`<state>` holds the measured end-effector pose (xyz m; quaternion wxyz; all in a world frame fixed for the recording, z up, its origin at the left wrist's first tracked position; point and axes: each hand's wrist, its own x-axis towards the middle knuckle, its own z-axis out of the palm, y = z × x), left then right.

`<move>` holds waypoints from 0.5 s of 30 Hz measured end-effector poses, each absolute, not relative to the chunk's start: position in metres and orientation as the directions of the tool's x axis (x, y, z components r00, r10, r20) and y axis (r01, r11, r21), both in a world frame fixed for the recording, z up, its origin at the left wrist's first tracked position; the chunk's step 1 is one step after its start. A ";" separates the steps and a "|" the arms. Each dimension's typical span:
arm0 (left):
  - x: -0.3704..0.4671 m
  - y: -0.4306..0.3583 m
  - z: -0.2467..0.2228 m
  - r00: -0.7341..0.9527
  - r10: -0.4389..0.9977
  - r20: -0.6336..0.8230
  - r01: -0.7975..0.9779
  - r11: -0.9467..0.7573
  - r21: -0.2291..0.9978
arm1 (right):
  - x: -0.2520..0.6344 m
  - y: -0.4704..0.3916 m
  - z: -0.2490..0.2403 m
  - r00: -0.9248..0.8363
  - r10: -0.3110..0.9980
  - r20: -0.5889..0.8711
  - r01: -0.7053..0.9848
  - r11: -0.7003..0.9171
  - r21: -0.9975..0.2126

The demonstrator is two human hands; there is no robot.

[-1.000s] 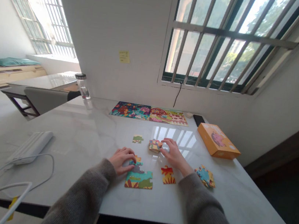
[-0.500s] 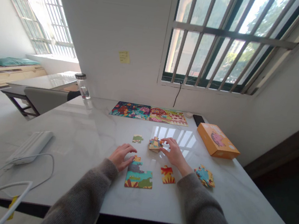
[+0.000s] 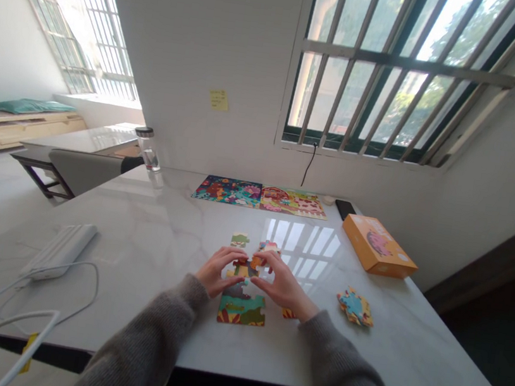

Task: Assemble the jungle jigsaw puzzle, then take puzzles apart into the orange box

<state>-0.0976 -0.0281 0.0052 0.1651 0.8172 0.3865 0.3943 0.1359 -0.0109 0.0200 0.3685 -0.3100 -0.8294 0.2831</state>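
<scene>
Between my left hand [image 3: 218,270] and my right hand [image 3: 282,282] is a jigsaw puzzle piece [image 3: 247,269], gripped by the fingers of both. It sits at the top edge of the joined puzzle section [image 3: 241,309], which shows teal water and green shapes; whether the two interlock cannot be told. Just beyond the fingertips lies a small pile of pieces [image 3: 271,245], partly covered by my right hand. A loose green piece [image 3: 240,240] rests to its left. Under my right wrist, a red and yellow piece [image 3: 289,314] is mostly hidden.
Another heap of pieces [image 3: 356,306] lies to the right. Behind it stand an orange box [image 3: 378,247] and a dark phone [image 3: 344,210]. Two finished-looking picture boards [image 3: 228,191] lie along the wall. A bottle [image 3: 147,149] and a white power strip [image 3: 60,250] with cables are on the left.
My right hand has brought a piece from the pile toward me and left, to the joined section. My left hand has come onto that piece too. The view has shifted slightly.
</scene>
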 end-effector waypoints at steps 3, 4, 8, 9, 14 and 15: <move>-0.095 -0.031 0.007 0.448 0.734 0.511 0.455 -0.679 0.576 | 0.132 -0.012 0.017 -0.505 0.794 0.338 0.211 0.493 -0.844; -0.094 -0.032 0.006 0.463 0.727 0.507 0.454 -0.686 0.569 | 0.130 -0.012 0.015 -0.504 0.808 0.306 0.168 0.439 -0.883; -0.091 -0.032 0.000 0.456 0.705 0.543 0.495 -0.708 0.504 | 0.125 -0.011 0.011 -0.521 0.824 0.223 0.034 0.281 -0.959; -0.091 -0.031 -0.002 0.432 0.699 0.570 0.510 -0.711 0.484 | 0.124 -0.011 0.011 -0.521 0.829 0.205 0.012 0.247 -0.969; -0.091 -0.029 -0.002 0.284 0.682 0.673 0.586 -0.680 0.441 | 0.120 -0.015 0.012 -0.532 0.837 0.127 -0.040 0.124 -0.991; -0.091 -0.030 -0.001 0.295 0.681 0.671 0.586 -0.683 0.436 | 0.119 -0.016 0.012 -0.524 0.842 0.127 -0.048 0.120 -0.992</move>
